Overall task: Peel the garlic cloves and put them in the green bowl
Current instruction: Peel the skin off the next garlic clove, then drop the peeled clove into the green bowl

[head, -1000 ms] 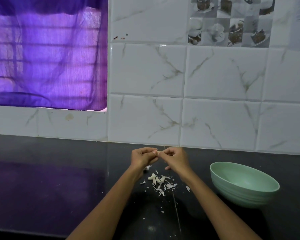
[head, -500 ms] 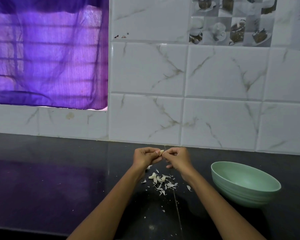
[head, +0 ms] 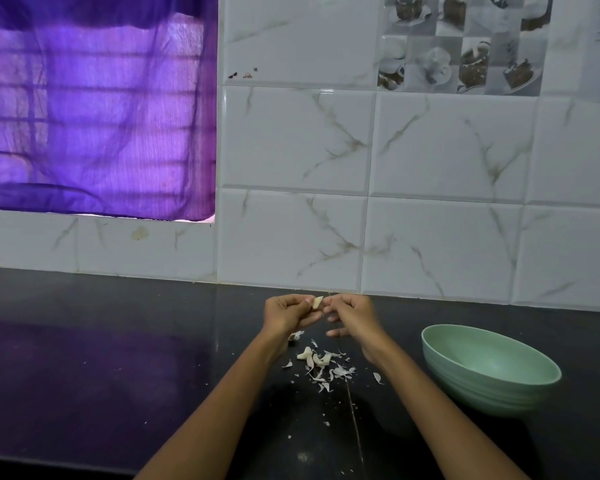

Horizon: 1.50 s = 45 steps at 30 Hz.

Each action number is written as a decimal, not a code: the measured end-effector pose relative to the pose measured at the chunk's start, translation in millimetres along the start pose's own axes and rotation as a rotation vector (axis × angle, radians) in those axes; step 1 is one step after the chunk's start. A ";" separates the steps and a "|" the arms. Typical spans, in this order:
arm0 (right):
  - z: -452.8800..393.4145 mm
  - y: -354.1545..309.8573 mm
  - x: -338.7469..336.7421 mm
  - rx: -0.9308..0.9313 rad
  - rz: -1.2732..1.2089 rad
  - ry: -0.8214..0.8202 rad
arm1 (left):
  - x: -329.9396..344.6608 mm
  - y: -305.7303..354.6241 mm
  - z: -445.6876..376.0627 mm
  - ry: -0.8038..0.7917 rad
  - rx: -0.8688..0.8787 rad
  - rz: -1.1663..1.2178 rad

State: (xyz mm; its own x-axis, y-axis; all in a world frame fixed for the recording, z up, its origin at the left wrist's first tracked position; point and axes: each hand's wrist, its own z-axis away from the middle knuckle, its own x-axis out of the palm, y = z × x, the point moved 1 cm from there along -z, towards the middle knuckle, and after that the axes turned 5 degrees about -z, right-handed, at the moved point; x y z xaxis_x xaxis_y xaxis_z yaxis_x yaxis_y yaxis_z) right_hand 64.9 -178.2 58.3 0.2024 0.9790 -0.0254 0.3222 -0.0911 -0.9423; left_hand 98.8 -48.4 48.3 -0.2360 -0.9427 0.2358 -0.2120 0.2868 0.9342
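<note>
A pale garlic clove (head: 317, 302) sticks up between my two hands above the black counter. My left hand (head: 286, 313) grips its lower part with curled fingers. My right hand (head: 352, 315) pinches at the clove's tip with thumb and forefinger, its other fingers loosely spread. Below the hands lies a heap of white garlic skins (head: 326, 367). The green bowl (head: 489, 368) stands on the counter to the right of my right forearm; what I see of its inside looks empty.
The black counter (head: 118, 375) runs to a white tiled wall (head: 430, 237) just behind my hands. A purple curtain (head: 94, 109) covers a window at the upper left. Small skin flakes (head: 326, 422) are scattered toward the front edge.
The hands stay together on the clove. More of the clove now shows between them, and my right hand's lower fingers have spread out.
</note>
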 end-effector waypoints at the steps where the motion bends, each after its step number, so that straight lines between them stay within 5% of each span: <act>1: -0.4 0.8 -0.3 -0.002 0.003 0.000 | 0.0 0.2 -0.1 -0.001 0.000 -0.004; 7: -3.2 0.9 -5.2 -0.055 0.107 0.116 | -0.2 0.8 -0.3 0.018 -0.016 -0.003; 23: -4.1 5.6 -7.0 -0.137 0.392 0.109 | 2.7 -0.8 4.4 -0.104 0.163 -0.396; 31: -2.9 4.3 -5.6 -0.160 0.411 0.136 | 3.4 -1.1 5.3 -0.099 0.176 -0.378; 45: -3.5 5.1 -3.8 -0.215 0.429 -0.022 | 0.8 -4.6 5.4 -0.019 0.163 -0.392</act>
State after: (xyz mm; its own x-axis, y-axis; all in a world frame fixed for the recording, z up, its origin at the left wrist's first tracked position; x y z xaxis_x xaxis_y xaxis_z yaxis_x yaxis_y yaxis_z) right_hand 69.1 -183.0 54.8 0.3404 0.8482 -0.4057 0.3987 -0.5210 -0.7548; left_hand 94.5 -49.6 42.8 -0.1245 -0.9829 -0.1356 -0.4360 -0.0686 0.8974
